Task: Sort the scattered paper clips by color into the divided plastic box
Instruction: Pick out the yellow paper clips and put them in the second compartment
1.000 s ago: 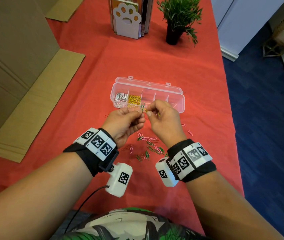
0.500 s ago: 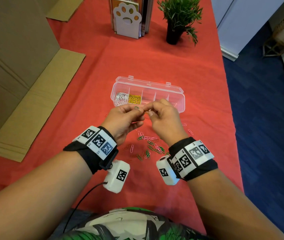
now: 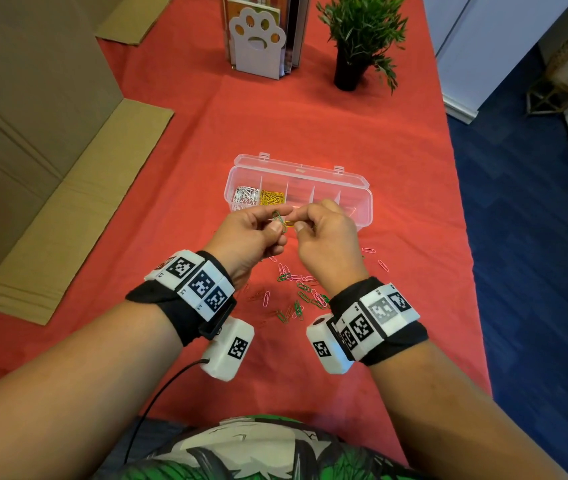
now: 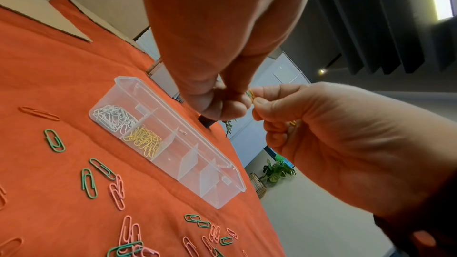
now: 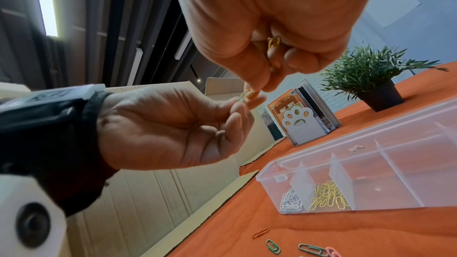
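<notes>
Two hands: raised together just above the near edge of the box, fingertips almost meeting.
Left hand (image 3: 253, 237): thumb and forefinger pinch a green clip (image 3: 279, 220); the other fingers are curled under.
Right hand (image 3: 324, 237): thumb and forefinger pinch a yellow clip (image 3: 289, 223) whose end meets the green clip; whether the two are linked I cannot tell. The right wrist view shows a second yellow clip (image 5: 273, 43) tucked in the curled fingers of this hand.
Box (image 3: 362, 188): clear plastic, lid open and lying back, set across the middle of the table, with thin dividers making a row of compartments.
Box contents: white clips (image 3: 246, 197) fill the leftmost compartment, yellow clips (image 3: 272, 197) the one next to it; the compartments to the right look bare, though the right hand hides part of them.
Loose clips (image 3: 298, 292): green and pink ones mostly, with a few orange, scattered on the table between the wrists and the box, some overlapping; two pink ones lie apart to the right.
Table (image 3: 310, 126): covered with a red-orange cloth.
Far end: a potted plant (image 3: 358, 36) and a white paw-shaped bookend (image 3: 258, 50) holding books.
Left side: flattened cardboard (image 3: 33, 161) resting on and beside the table.
</notes>
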{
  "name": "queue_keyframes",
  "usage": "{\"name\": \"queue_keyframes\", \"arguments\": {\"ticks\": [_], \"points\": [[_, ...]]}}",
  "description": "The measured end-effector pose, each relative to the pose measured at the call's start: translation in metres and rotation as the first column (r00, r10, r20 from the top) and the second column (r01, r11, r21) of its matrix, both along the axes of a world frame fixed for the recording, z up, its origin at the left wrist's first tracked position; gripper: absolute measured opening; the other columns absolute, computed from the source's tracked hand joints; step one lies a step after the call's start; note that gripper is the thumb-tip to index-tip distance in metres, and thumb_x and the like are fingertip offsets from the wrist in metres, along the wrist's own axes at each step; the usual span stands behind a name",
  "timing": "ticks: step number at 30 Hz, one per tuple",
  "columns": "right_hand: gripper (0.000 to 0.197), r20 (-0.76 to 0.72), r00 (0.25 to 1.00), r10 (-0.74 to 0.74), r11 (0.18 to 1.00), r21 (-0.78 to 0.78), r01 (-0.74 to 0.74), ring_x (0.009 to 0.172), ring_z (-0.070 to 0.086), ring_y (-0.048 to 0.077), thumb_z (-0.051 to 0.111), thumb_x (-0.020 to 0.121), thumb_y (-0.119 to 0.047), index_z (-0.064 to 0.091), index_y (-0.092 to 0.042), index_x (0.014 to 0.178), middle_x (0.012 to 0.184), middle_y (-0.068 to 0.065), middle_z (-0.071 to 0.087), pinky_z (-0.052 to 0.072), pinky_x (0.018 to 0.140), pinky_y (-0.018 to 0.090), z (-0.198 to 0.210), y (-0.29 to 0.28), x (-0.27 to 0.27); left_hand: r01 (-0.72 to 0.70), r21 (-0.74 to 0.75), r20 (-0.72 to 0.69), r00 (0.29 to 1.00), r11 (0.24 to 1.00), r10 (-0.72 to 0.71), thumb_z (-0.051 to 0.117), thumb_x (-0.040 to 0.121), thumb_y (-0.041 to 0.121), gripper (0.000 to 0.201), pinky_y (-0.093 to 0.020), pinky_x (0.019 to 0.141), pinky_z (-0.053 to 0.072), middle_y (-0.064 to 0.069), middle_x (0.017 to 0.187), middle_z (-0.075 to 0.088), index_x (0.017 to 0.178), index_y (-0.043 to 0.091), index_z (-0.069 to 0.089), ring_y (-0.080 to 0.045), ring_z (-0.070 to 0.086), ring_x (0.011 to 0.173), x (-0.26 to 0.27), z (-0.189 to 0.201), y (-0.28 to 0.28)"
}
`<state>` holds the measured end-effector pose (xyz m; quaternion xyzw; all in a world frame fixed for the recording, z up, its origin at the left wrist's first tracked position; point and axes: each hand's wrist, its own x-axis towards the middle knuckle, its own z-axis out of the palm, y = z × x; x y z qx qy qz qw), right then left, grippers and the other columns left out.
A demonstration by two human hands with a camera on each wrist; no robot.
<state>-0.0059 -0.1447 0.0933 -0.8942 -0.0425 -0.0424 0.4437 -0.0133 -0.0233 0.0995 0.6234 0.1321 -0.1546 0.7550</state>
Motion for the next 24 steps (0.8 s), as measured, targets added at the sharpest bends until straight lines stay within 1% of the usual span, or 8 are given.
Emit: {"name": "queue_keyframes", "arguments": {"ticks": [4, 7, 11, 14, 16, 18, 22, 24], "points": [[0.021, 0.052, 0.998, -0.023, 0.998, -0.062, 0.026, 0.068, 0.045, 0.011, 0.052, 0.083, 0.001, 0.070, -0.007, 0.090, 0.081, -0.001, 0.045, 0.027, 0.056, 0.012, 0.003, 0.001, 0.000, 0.082, 0.006, -0.012, 0.997, 0.997, -0.082, 0.038, 0.095, -0.003, 0.037, -0.015, 0.060, 0.053, -0.001, 0.071, 0.045, 0.125, 0.010, 0.054, -0.004, 0.053, 0.057, -0.003, 0.002, -0.002], [0.020, 0.056, 0.998, -0.010, 0.997, -0.079, 0.014, 0.066, 0.044, 0.012, 0.052, 0.084, 0.001, 0.069, -0.007, 0.089, 0.081, 0.001, 0.044, 0.028, 0.054, 0.011, 0.004, -0.002, 0.002, 0.123, -0.055, -0.053, 0.991, 0.991, -0.126, 0.036, 0.096, 0.001, 0.036, -0.020, 0.065, 0.055, -0.002, 0.079, 0.047, 0.115, 0.021, 0.059, -0.008, 0.052, 0.066, -0.005, 0.004, -0.003], [0.018, 0.065, 0.997, 0.038, 0.998, -0.049, -0.035, 0.063, 0.042, -0.003, 0.054, 0.082, 0.003, 0.070, -0.007, 0.085, 0.077, -0.005, 0.043, 0.033, 0.060, 0.002, 0.001, -0.007, 0.001, -0.089, -0.098, -0.147, 0.986, 0.991, 0.074, 0.041, 0.095, 0.003, 0.023, -0.021, 0.059, 0.056, -0.005, 0.075, 0.050, 0.111, 0.013, 0.053, -0.008, 0.053, 0.059, -0.001, 0.000, -0.002], [0.018, 0.050, 0.994, 0.093, 0.995, -0.049, -0.091, 0.068, 0.048, 0.008, 0.056, 0.081, 0.004, 0.070, -0.006, 0.084, 0.082, -0.001, 0.049, 0.035, 0.062, 0.003, -0.002, -0.010, -0.003, -0.166, -0.083, -0.120, 0.980, 0.983, 0.156, 0.044, 0.094, 0.002, 0.012, -0.018, 0.054, 0.054, -0.004, 0.070, 0.047, 0.101, 0.011, 0.049, -0.003, 0.052, 0.048, 0.000, -0.004, -0.001], [0.018, 0.034, 0.997, 0.072, 0.997, -0.023, -0.071, 0.067, 0.048, 0.005, 0.057, 0.081, 0.004, 0.071, -0.007, 0.085, 0.080, -0.005, 0.048, 0.036, 0.063, 0.003, -0.003, -0.012, -0.003, -0.118, -0.068, -0.091, 0.990, 0.991, 0.111, 0.043, 0.094, 0.000, 0.015, -0.016, 0.051, 0.053, -0.004, 0.068, 0.045, 0.088, 0.012, 0.049, -0.001, 0.051, 0.044, -0.002, -0.006, 0.000], [0.017, 0.033, 0.997, 0.065, 0.998, -0.007, -0.065, 0.066, 0.046, -0.003, 0.058, 0.081, 0.003, 0.071, -0.008, 0.085, 0.077, -0.008, 0.046, 0.036, 0.062, 0.002, -0.004, -0.014, -0.002, -0.051, -0.022, -0.069, 0.996, 0.998, 0.050, 0.043, 0.093, -0.003, 0.019, -0.016, 0.050, 0.052, -0.004, 0.067, 0.045, 0.083, 0.012, 0.049, 0.000, 0.051, 0.043, -0.004, -0.007, 0.002], [0.014, -0.020, 0.991, 0.132, 0.990, -0.047, -0.132, 0.062, 0.044, 0.001, 0.061, 0.080, 0.001, 0.071, -0.008, 0.084, 0.080, 0.003, 0.053, 0.035, 0.058, 0.005, -0.005, -0.010, -0.002, 0.074, 0.025, -0.041, 0.996, 0.997, -0.073, 0.045, 0.090, -0.009, 0.019, -0.019, 0.049, 0.052, -0.006, 0.064, 0.046, 0.099, 0.007, 0.045, -0.004, 0.052, 0.043, -0.006, -0.007, 0.002], [0.014, -0.064, 0.993, 0.096, 0.993, -0.060, -0.100, 0.063, 0.046, 0.001, 0.061, 0.081, -0.002, 0.071, -0.010, 0.085, 0.081, 0.002, 0.056, 0.035, 0.059, 0.006, -0.008, -0.012, -0.001, 0.095, 0.057, -0.012, 0.995, 0.994, -0.095, 0.048, 0.087, -0.011, 0.026, -0.021, 0.049, 0.052, -0.006, 0.062, 0.047, 0.094, 0.013, 0.042, -0.007, 0.053, 0.044, -0.007, -0.007, 0.002]]}}
